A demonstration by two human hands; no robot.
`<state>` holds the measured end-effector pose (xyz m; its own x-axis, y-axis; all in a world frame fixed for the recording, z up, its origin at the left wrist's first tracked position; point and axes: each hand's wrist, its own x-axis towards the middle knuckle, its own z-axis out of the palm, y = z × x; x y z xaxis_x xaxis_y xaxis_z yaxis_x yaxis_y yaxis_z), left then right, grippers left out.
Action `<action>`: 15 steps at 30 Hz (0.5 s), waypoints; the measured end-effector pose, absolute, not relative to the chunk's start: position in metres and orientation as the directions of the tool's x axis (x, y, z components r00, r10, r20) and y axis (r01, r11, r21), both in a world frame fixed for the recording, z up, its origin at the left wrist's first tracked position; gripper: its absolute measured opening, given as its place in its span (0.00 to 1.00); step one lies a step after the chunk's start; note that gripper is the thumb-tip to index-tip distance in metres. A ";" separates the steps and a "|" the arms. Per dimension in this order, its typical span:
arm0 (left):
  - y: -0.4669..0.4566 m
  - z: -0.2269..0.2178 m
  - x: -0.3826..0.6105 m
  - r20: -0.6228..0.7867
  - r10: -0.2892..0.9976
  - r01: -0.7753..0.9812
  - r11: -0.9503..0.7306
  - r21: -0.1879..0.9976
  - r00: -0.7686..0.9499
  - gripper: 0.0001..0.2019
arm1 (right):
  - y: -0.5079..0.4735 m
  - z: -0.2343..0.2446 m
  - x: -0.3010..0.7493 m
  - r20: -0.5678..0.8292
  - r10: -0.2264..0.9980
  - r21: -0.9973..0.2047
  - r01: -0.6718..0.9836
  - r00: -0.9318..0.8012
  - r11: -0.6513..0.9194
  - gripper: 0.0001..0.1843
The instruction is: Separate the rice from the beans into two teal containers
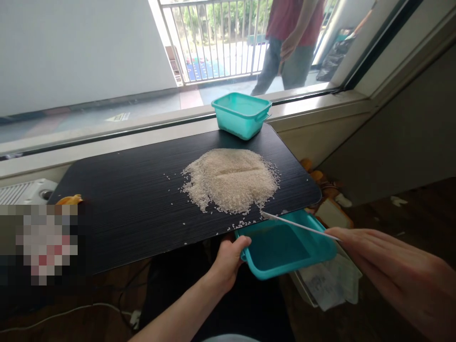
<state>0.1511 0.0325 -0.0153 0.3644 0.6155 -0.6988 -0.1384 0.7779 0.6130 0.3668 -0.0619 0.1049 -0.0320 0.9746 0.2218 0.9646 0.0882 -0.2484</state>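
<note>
We've got the left hand (228,261) clamped on the near teal container (265,274), held just under the black table's (128,204) front edge. Our right hand (388,261) pinches a thin white tool (295,223), tip at the rice pile's (237,183) near edge; second teal container (233,119) sits behind the rice, on the tabletop.

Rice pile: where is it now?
In the head view, the rice pile lies on the right half of the black table, between the far teal container and the near teal container in the left hand.
</note>
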 end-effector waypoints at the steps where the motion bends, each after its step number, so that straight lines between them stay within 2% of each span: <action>1: 0.033 -0.016 0.150 -0.698 0.615 -0.138 0.778 0.613 0.368 0.09 | -0.064 0.105 0.370 0.218 0.973 -0.246 0.961 -0.074 0.128 0.18; 3: 0.033 -0.016 0.148 -0.696 0.616 -0.144 0.778 0.612 0.370 0.08 | -0.064 0.106 0.377 0.237 0.968 -0.223 0.966 -0.078 0.133 0.21; 7: 0.034 -0.015 0.146 -0.701 0.616 -0.152 0.780 0.608 0.359 0.08 | -0.057 0.108 0.387 0.280 0.960 -0.184 0.983 0.025 0.028 0.20; 12: 0.034 -0.014 0.147 -0.707 0.603 -0.147 0.789 0.596 0.370 0.09 | -0.058 0.108 0.389 0.195 0.979 -0.272 0.956 -0.057 0.110 0.21; 15: 0.034 -0.014 0.146 -0.699 0.610 -0.154 0.783 0.602 0.373 0.08 | -0.061 0.108 0.390 0.223 0.975 -0.290 0.953 -0.022 0.088 0.20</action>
<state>0.1463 0.0343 -0.0138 0.3726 0.6104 -0.6990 -0.1539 0.7834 0.6021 0.3900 -0.0608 0.1083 -0.0220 0.9746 0.2227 0.9532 0.0877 -0.2895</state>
